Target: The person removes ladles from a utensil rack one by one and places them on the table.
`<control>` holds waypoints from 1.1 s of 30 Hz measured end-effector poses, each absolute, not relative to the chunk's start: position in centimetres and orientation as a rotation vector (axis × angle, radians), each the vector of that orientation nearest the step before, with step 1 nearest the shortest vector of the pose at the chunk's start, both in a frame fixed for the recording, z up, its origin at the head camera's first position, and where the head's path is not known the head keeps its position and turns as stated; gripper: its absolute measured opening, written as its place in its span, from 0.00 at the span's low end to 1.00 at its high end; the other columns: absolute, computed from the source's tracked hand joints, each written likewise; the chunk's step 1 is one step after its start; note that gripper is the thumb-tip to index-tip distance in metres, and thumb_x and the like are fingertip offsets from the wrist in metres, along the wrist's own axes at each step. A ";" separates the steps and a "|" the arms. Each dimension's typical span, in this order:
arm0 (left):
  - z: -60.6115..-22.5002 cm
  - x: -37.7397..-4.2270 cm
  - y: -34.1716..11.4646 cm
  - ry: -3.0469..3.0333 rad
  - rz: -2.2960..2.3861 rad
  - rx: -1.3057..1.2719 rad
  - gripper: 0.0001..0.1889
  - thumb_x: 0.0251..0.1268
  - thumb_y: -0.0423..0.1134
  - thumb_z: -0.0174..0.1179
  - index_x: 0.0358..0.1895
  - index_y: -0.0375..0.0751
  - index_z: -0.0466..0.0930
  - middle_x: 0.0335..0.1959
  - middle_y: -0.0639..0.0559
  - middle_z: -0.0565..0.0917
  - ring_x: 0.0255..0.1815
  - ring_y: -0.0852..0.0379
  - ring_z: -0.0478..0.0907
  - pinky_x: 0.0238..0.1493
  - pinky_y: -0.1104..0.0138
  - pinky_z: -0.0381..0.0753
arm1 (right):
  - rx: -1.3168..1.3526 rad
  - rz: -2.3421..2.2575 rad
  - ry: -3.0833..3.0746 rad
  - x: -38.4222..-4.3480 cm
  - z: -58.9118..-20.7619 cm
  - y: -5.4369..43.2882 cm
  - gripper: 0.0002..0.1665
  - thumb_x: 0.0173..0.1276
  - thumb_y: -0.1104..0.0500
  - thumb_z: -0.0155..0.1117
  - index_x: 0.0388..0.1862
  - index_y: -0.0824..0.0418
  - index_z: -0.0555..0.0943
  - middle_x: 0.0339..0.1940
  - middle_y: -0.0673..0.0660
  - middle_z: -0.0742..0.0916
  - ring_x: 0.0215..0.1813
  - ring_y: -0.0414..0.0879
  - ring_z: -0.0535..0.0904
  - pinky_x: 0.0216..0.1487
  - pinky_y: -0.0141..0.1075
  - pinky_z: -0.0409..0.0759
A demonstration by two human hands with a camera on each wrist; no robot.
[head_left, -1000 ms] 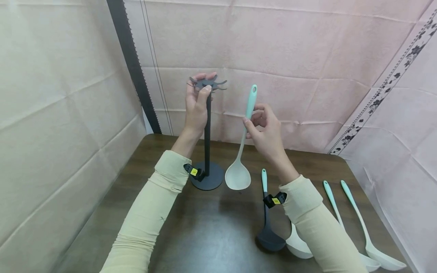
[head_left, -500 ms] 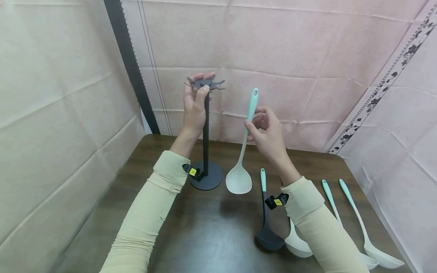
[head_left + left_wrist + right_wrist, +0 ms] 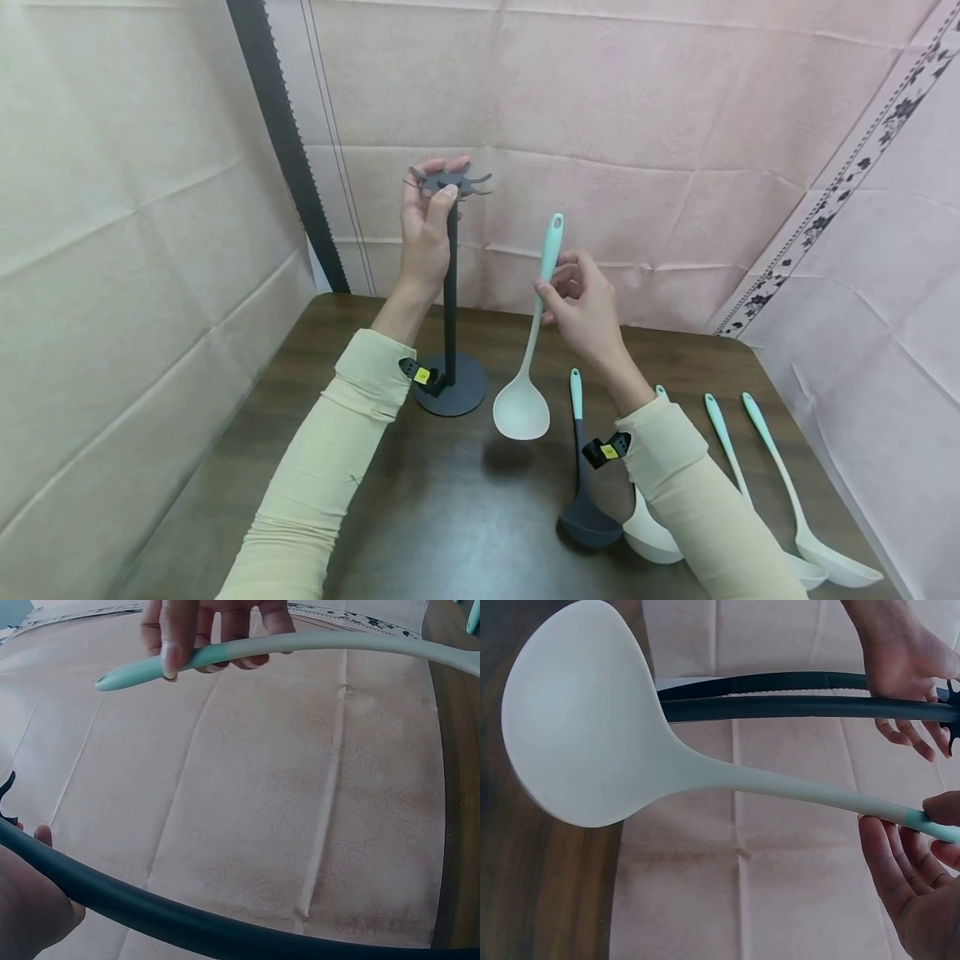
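A dark utensil stand (image 3: 450, 308) with a round base stands upright toward the back of the table. My left hand (image 3: 426, 242) holds its hooked top, thumb over the hub and fingers behind the hooks. To the right of the pole, my right hand (image 3: 588, 312) pinches a white ladle (image 3: 522, 410) where its mint-green handle meets the pale shaft. The ladle hangs nearly upright, bowl down, above the table and apart from the stand. In the right wrist view, the ladle's bowl (image 3: 585, 720) looks large and close; thumb and fingertips grip the handle.
A dark ladle (image 3: 589, 523) with a mint handle lies to the right on the brown table (image 3: 405, 517). Beside it lie a white ladle (image 3: 651, 533), partly under the right sleeve, and two more white ladles farther right. Pale cloth (image 3: 600, 100) hangs behind the table.
My right hand and the ladle in it have come down a little. The left hand keeps its hold on the stand's top.
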State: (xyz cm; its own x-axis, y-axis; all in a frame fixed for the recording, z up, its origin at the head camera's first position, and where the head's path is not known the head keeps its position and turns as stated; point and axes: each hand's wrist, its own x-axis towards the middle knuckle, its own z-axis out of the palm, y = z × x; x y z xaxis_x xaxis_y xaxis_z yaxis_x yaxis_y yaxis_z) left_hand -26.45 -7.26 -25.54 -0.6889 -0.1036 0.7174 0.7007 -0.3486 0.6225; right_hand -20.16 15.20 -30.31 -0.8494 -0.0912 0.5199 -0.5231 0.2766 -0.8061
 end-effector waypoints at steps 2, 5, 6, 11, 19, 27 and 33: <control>-25.5 -26.4 -7.3 -1.370 -2.078 -0.797 0.22 0.73 0.42 0.52 0.66 0.43 0.66 0.69 0.45 0.81 0.64 0.44 0.79 0.56 0.60 0.70 | 0.551 1.593 -2.185 -20.2 -30.5 15.3 0.19 0.75 0.61 0.70 0.59 0.63 0.74 0.39 0.64 0.85 0.37 0.58 0.88 0.31 0.49 0.89; -25.5 -26.4 -7.3 -1.371 -2.083 -0.798 0.22 0.73 0.42 0.52 0.66 0.42 0.66 0.69 0.45 0.81 0.64 0.44 0.79 0.57 0.60 0.70 | 0.539 1.598 -2.191 -20.2 -30.9 15.4 0.19 0.75 0.60 0.70 0.59 0.63 0.74 0.38 0.64 0.85 0.35 0.57 0.88 0.30 0.47 0.89; -25.5 -26.5 -7.3 -1.372 -2.084 -0.796 0.22 0.73 0.42 0.52 0.66 0.42 0.66 0.69 0.45 0.81 0.64 0.45 0.79 0.57 0.59 0.70 | 0.538 1.604 -2.191 -20.2 -31.0 15.4 0.19 0.75 0.60 0.70 0.59 0.63 0.74 0.38 0.64 0.85 0.35 0.57 0.88 0.30 0.48 0.89; -25.5 -26.6 -7.4 -1.367 -2.089 -0.791 0.22 0.73 0.42 0.52 0.66 0.40 0.66 0.69 0.44 0.81 0.62 0.45 0.80 0.55 0.61 0.71 | 0.514 1.614 -2.207 -20.3 -31.5 15.7 0.21 0.76 0.58 0.70 0.61 0.63 0.75 0.38 0.64 0.85 0.35 0.55 0.88 0.32 0.50 0.89; -25.6 -26.6 -7.5 -1.358 -2.088 -0.790 0.21 0.73 0.42 0.52 0.66 0.43 0.67 0.68 0.45 0.82 0.61 0.38 0.79 0.54 0.62 0.71 | 0.474 1.627 -2.225 -20.4 -32.2 16.0 0.21 0.75 0.59 0.70 0.62 0.64 0.75 0.40 0.65 0.85 0.35 0.55 0.88 0.34 0.52 0.90; -25.5 -26.7 -7.6 -1.363 -2.097 -0.783 0.21 0.74 0.41 0.52 0.66 0.42 0.66 0.69 0.44 0.81 0.61 0.39 0.79 0.55 0.59 0.71 | 0.435 1.636 -2.268 -20.4 -33.1 16.3 0.22 0.76 0.61 0.68 0.63 0.67 0.74 0.42 0.68 0.86 0.34 0.65 0.88 0.30 0.40 0.89; -25.5 -26.6 -7.7 -1.379 -2.096 -0.774 0.21 0.74 0.41 0.52 0.67 0.42 0.66 0.69 0.45 0.81 0.61 0.42 0.80 0.56 0.56 0.70 | 0.389 1.645 -2.313 -20.5 -34.1 16.6 0.19 0.77 0.61 0.68 0.60 0.66 0.74 0.40 0.67 0.86 0.33 0.65 0.88 0.31 0.43 0.89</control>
State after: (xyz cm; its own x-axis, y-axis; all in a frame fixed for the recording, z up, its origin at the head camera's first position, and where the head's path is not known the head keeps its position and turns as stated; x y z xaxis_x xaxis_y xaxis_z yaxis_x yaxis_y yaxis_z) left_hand -26.59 -7.67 -25.51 -0.7074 -0.1046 0.6990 0.6833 -0.3540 0.6386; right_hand -20.50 16.63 -34.12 -0.9256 -0.0583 0.3739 -0.3723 0.3171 -0.8723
